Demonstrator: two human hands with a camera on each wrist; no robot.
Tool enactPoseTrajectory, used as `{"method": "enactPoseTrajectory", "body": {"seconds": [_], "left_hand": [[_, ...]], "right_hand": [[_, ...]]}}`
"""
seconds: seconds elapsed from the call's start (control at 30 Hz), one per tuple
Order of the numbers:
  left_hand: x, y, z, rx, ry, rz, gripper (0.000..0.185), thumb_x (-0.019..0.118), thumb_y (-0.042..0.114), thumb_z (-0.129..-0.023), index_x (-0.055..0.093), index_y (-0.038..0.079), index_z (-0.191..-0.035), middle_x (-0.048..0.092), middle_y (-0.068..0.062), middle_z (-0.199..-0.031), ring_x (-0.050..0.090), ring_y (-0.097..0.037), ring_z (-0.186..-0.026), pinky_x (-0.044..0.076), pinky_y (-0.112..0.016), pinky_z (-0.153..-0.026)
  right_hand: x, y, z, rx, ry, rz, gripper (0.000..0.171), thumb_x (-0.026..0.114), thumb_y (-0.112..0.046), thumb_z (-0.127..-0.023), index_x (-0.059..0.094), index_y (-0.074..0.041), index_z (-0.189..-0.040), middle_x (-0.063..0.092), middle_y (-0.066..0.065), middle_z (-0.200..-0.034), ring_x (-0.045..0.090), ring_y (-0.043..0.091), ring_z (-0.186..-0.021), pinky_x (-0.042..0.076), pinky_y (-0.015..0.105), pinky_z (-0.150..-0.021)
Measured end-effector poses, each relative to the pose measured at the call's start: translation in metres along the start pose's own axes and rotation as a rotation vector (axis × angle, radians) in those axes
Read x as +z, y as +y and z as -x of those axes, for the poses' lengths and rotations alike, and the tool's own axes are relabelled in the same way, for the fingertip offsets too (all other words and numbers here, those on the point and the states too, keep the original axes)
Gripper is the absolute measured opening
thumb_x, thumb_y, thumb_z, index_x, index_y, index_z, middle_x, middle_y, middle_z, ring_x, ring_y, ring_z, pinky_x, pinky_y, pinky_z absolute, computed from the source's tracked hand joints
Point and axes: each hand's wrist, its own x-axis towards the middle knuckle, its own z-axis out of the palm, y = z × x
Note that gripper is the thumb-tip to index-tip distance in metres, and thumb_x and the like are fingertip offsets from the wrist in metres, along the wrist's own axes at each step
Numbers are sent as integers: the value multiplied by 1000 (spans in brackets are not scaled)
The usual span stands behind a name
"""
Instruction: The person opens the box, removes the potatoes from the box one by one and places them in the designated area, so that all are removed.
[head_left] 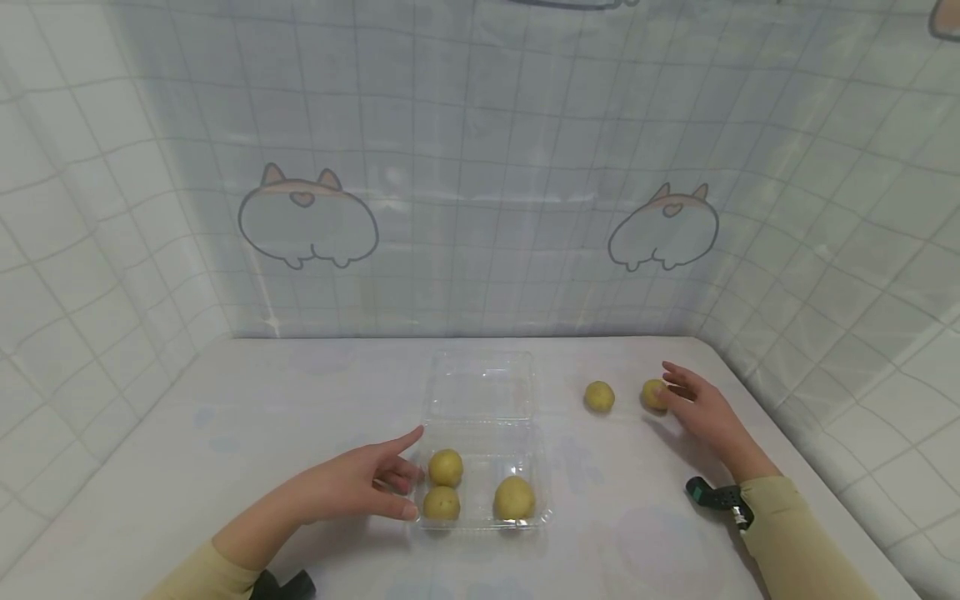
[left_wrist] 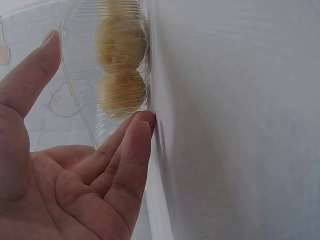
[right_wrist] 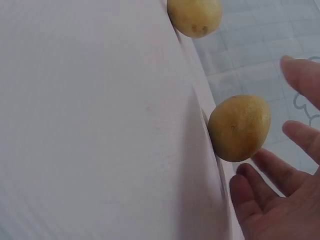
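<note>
My left hand (head_left: 356, 483) is at the left side of a clear plastic clamshell box (head_left: 480, 527), its fingers spread along the wall. In the left wrist view, fingertips (left_wrist: 138, 137) lie low beside the box, near the table. Inside it, two potatoes (head_left: 446, 467) sit at the left and a larger potato (head_left: 514, 498) at the front right. My right hand (head_left: 701, 412) reaches round another potato (right_wrist: 240, 128) on the table, thumb and fingers apart; in the right wrist view fingertips come right up to its lower side. A further potato (right_wrist: 195, 16) lies to its left.
The box's clear lid (head_left: 480, 385) is folded back flat on the table behind it. A white table (head_left: 300, 392) carries everything. Tiled-pattern curtains (head_left: 480, 250) with cartoon animals close in the back and both sides.
</note>
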Motion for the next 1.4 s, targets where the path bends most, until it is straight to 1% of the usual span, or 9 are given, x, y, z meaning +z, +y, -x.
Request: {"method": "enactPoseTrajectory", "body": {"seconds": [0.3,0.47,0.6,0.67,0.77,0.87,1.03,1.27,1.4], "left_hand": [[0,-2,-1,12,-1,1,102,80,35,-84,16,12,-159,61,-4,-130,59,-20,-114,48,-45,-97],[0,-2,-1,8,-1,-8,101,80,35,-85,16,12,-159,61,-3,-129,59,-20,-113,49,-44,-96],[0,-1,-1,6,0,-9,101,80,35,-85,16,12,-159,61,-3,-129,60,-20,-113,49,-43,-96],[0,-1,-1,5,1,-7,101,80,35,-85,16,12,-159,61,-3,-129,59,-20,-113,49,-44,-96],[0,-1,-1,7,2,-2,101,80,34,-85,16,12,-159,61,-4,-130,59,-20,-113,49,-44,-96],[0,-2,-1,8,1,0,100,80,34,-85,16,12,-159,61,-3,-129,59,-20,-113,49,-43,-96],[0,-3,-2,13,-4,-8,100,80,34,-85,16,13,-159,62,-2,-128,60,-19,-113,49,-41,-95],[0,-4,-3,16,-3,-1,100,80,34,-85,17,14,-160,62,-2,-129,59,-20,-113,49,-40,-95],[0,-4,-4,15,-1,4,100,80,34,-85,17,14,-160,61,-3,-130,59,-20,-114,49,-42,-95]], "right_hand": [[-6,-2,0,-46,132,-43,74,53,-54,-99,36,-5,-152,45,27,-144,40,46,-132,35,64,-102],[-8,-6,1,-90,204,-70,71,56,-50,-98,40,-3,-149,47,24,-143,43,41,-131,36,59,-103],[-9,-12,1,-104,226,-80,69,58,-49,-98,42,-5,-148,50,21,-141,46,37,-129,38,57,-103],[-9,-16,1,-110,228,-84,68,59,-49,-97,44,-6,-148,51,19,-140,47,34,-128,40,52,-103],[-9,-24,2,-118,215,-101,66,61,-49,-96,45,-9,-147,52,15,-140,50,31,-126,47,32,-98],[-8,-31,4,-130,188,-119,67,61,-49,-96,45,-11,-148,52,12,-140,53,29,-124,46,16,-88],[-5,-41,7,-145,133,-117,70,60,-50,-96,40,-13,-151,51,10,-141,53,28,-124,46,17,-88],[-1,-59,11,-166,25,-250,70,69,-42,-93,40,-17,-151,48,9,-144,52,28,-126,47,13,-87],[2,-65,13,-182,-11,-282,71,71,-38,-92,40,-16,-151,47,10,-145,51,29,-128,48,14,-87]]}}
